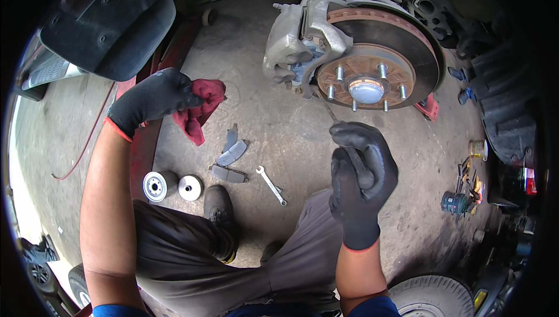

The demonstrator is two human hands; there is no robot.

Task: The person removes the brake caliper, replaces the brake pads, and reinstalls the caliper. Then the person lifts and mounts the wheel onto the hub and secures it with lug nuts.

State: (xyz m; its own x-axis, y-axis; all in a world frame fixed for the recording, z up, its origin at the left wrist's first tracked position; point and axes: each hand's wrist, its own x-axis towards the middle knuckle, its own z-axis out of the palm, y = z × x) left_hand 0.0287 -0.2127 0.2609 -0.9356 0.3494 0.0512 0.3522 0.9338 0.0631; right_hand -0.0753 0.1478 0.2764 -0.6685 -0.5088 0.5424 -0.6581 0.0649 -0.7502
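My left hand, in a black glove with an orange cuff, grips a crumpled red cloth that hangs from the fingers. In a matching glove, my right hand is closed around a thin-shafted tool. Its shaft points up and left toward the brake caliper; its grip is mostly hidden by the glove, so the exact kind is unclear. Whether the tip touches the caliper cannot be made out. Behind the caliper sits the brake disc, with a rusty hub, several bare studs and a silver centre cap.
Several brake pads, a combination wrench, an oil filter and a round silver part lie on the concrete. Cans and tools stand at the right. A tyre lies near right; a dark mudguard hangs far left.
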